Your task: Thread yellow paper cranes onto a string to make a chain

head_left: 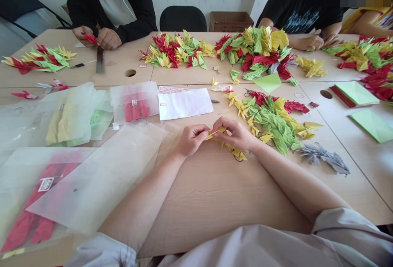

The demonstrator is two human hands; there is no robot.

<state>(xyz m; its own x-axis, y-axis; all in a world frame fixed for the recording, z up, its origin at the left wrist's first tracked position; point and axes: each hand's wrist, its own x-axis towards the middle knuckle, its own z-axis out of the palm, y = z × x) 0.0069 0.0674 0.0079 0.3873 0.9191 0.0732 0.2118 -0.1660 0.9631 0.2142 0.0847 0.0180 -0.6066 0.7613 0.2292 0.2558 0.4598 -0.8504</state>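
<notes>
Near the middle of the table, my left hand [193, 139] pinches one end of a small folded yellow paper piece [212, 134]. The fingers of my right hand [235, 133] are closed on its other end. Under and beside my right hand lies a string of yellow folded pieces [238, 152], partly hidden by it. Just beyond that hand is a pile of green folded pieces [272, 123], with red and yellow ones around it. A white paper sheet [186, 104] lies beyond my left hand.
Clear plastic bags [101, 177] with red, yellow and green pieces cover the left side. A grey bundle [325, 157] and green paper squares [373, 123] lie right. Colourful piles [178, 50] line the far side, where people work; one person's hands [107, 38] hold a red piece.
</notes>
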